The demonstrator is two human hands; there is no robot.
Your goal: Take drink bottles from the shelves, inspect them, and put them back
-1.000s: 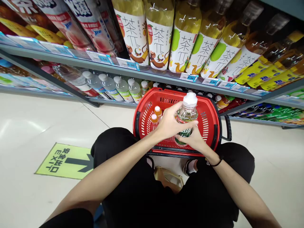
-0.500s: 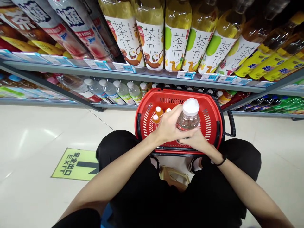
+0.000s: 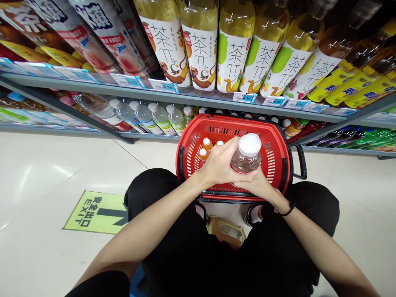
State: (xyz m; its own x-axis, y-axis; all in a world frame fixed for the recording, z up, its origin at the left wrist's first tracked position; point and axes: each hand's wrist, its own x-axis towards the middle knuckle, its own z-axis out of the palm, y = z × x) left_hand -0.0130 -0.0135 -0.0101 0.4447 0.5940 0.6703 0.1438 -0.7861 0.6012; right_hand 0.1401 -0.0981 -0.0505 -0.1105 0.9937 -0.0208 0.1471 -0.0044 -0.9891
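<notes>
A clear bottle with a white cap (image 3: 247, 153) stands nearly upright over the red basket (image 3: 276, 140), its cap towards the camera. Around its left side wraps my left hand (image 3: 221, 163), fingers closed on it. My right hand (image 3: 252, 182) grips the bottle low on the right, its fingers partly hidden behind the left hand and the bottle. Inside the basket, left of my left hand, are small orange bottles with white caps (image 3: 203, 155). The bottle's lower part is hidden by the hands.
Shelves of drinks (image 3: 198, 97) run across the top, with tea bottles (image 3: 201, 53) above and capped bottles (image 3: 157, 117) below. The basket's black handle (image 3: 300, 161) sticks out right. A green exit sign (image 3: 95, 212) lies on the floor at left. My knees flank the basket.
The clear bottle has tilted slightly, its cap now a little lower in view. Both hands stay on it. The view has shifted slightly.
</notes>
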